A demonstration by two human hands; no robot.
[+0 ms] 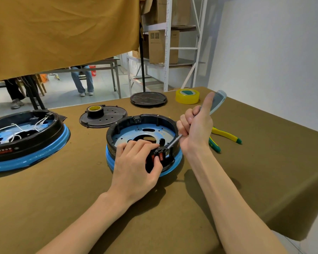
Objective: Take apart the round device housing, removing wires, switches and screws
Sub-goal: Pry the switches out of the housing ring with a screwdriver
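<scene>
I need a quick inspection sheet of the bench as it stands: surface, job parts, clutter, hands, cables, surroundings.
Surface: olive cloth-covered table.
Job's things: round housing, open, blue plate inside; red switches at its near rim; screwdriver.
Clutter: second housing, two black covers, yellow tape, black tape roll, pliers.
Hands: left hand pinches the switches; right hand grips the screwdriver, tip at the switches.
Cables: white wires in second housing.
Surroundings: shelving with boxes, hanging cloth, seated people.

Room: plain white wall (275, 52) at right. Mustard cloth (62, 30) hangs across upper left. White metal shelving (167, 43) holds cardboard boxes (162, 46). Pale floor (62, 92) beyond; grey table (106, 67) with two seated persons' legs beside. Olive-brown covered surface (264, 162).
</scene>
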